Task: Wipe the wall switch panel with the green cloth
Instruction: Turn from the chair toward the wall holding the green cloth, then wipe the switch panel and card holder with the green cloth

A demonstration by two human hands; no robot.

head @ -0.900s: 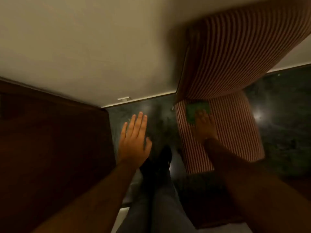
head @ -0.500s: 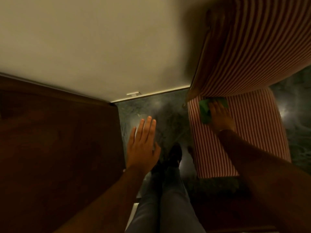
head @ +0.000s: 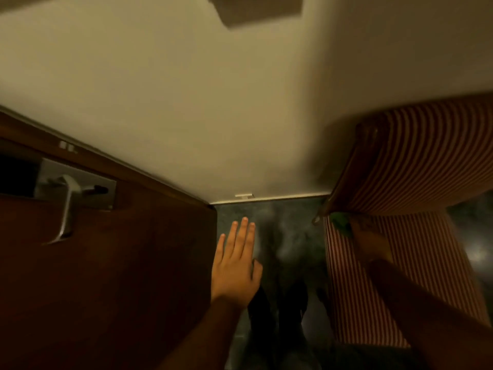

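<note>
Both hands low: right hand (head: pixel 369 243) touches green cloth (head: pixel 340 225); left hand (head: pixel 236 265) well apart.

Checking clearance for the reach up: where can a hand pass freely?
Free: the bare wall between the door and the striped chair, up to the panel at the top edge. The left hand hangs open over the floor strip. Crowded: right side, where the right hand and green cloth sit against the chair.

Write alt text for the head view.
A person's right hand reaches onto a striped chair for a green cloth, while the left hand hovers flat and open. A wooden door with a metal handle stands left.
</note>
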